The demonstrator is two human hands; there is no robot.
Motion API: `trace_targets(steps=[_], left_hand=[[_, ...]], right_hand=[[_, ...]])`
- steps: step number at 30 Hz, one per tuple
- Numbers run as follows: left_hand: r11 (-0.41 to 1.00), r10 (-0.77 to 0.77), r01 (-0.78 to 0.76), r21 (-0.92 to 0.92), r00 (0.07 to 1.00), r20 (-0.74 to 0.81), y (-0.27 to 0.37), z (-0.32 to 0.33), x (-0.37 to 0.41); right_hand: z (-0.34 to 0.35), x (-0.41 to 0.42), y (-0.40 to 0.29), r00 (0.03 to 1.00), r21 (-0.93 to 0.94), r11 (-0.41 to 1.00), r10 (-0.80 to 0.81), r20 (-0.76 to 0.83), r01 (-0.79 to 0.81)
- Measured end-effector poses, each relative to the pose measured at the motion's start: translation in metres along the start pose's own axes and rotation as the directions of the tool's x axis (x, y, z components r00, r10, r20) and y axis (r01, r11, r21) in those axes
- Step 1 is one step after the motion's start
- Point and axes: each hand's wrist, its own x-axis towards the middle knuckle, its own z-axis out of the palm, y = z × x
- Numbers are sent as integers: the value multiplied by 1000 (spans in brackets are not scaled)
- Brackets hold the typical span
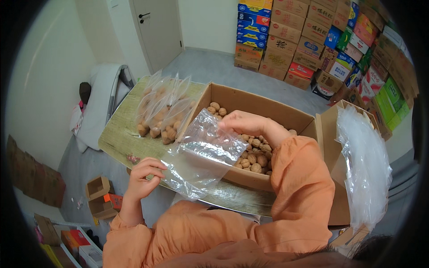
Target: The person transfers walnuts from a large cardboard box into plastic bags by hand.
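A clear plastic zip bag (204, 154) is spread between my hands, slanting across the near left part of a cardboard box (264, 102). It looks flat, with nothing seen inside. My right hand (243, 123) pinches its upper edge, above the box. At the bag's lower left side, the fingertips of my left hand (146, 176) are curled on the film; the exact grip is partly hidden. Walnuts (256, 155) lie loose in the box, some covered by the bag and my right forearm. Several clear bags filled with walnuts (169, 132) stand on the table to the left.
The box rests on a greenish table (117, 134). On the right, a stack of clear plastic bags (363, 167) lies over another open carton (330, 130). Small red items (133, 158) lie near the table's left edge. Stacked cartons (285, 43) line the back wall; small open boxes (102, 199) sit on the floor.
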Motion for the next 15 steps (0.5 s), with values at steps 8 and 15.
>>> trace_targets(steps=[8, 15], left_hand=[[983, -101, 87, 163, 992, 81, 19, 2, 13], [871, -306, 198, -450, 935, -180, 40, 46, 37]], right_hand=[[21, -10, -16, 991, -309, 950, -1, 135, 43], [69, -17, -27, 989, -478, 867, -107, 100, 142]])
